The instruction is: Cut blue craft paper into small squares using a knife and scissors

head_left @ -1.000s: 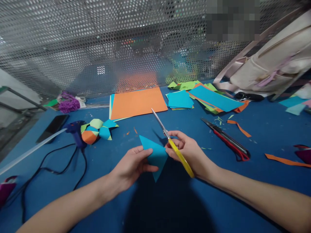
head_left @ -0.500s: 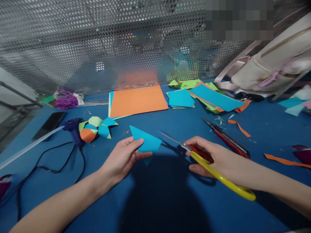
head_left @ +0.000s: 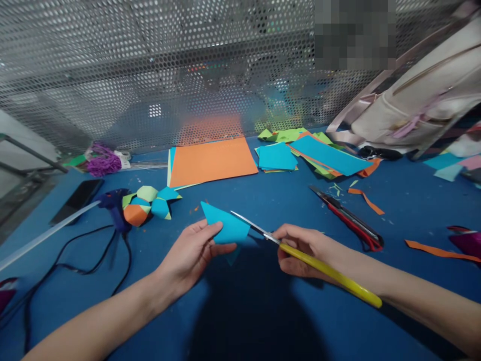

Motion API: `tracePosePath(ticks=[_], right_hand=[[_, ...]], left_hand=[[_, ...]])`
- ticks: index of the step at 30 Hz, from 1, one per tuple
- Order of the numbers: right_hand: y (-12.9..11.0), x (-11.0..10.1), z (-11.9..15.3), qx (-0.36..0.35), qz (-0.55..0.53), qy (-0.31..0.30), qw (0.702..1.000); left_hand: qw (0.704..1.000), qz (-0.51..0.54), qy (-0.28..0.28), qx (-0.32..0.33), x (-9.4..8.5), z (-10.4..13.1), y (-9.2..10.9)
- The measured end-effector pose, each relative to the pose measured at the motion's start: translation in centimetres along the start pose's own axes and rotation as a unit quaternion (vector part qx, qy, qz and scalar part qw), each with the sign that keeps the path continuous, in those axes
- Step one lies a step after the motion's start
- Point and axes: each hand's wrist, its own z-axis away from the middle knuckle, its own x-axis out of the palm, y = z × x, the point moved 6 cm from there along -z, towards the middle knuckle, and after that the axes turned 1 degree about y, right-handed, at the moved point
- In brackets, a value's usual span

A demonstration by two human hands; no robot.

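Between the thumb and fingers of my left hand (head_left: 197,250) is a folded piece of blue paper (head_left: 227,228), pointed at its upper left. My right hand (head_left: 308,250) is closed around a pair of scissors (head_left: 319,261) with a yellow handle. The scissor blades point left and reach the right edge of the blue paper; whether they have cut into it I cannot tell. To the left of my left hand lies a folded paper figure (head_left: 150,203) in orange, green and blue, beside a blue glue gun (head_left: 114,205) with a long clear glue stick.
An orange sheet (head_left: 212,163) tops a paper stack against the perforated metal panel (head_left: 131,75). Small blue squares (head_left: 277,156) and blue strips (head_left: 330,154) lie right of it. A red box cutter (head_left: 349,220) rests near my right hand. A black phone (head_left: 78,200) and purple yarn (head_left: 103,160) sit left.
My right hand has brought the scissors left, so the blades now meet the blue paper's edge. My left hand keeps its hold on the paper. The view has shifted slightly.
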Motion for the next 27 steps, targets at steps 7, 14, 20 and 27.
tracePosePath(ticks=[7, 14, 20, 27], right_hand=[[-0.1, 0.4, -0.1, 0.053, -0.017, -0.05, 0.997], [0.7, 0.3, -0.2, 0.062, -0.008, -0.043, 0.997], [0.9, 0.1, -0.2, 0.084, -0.007, -0.026, 0.996], [1.3, -0.1, -0.2, 0.106, -0.02, -0.018, 0.994]], left_hand=[[1.0, -0.003, -0.01, -0.008, -0.1, 0.2, -0.3], [1.0, -0.006, -0.014, -0.007, -0.1, 0.2, -0.3], [1.0, 0.001, -0.019, -0.011, 0.0, 0.1, -0.4], [1.0, -0.005, -0.021, -0.014, 0.1, 0.2, -0.4]])
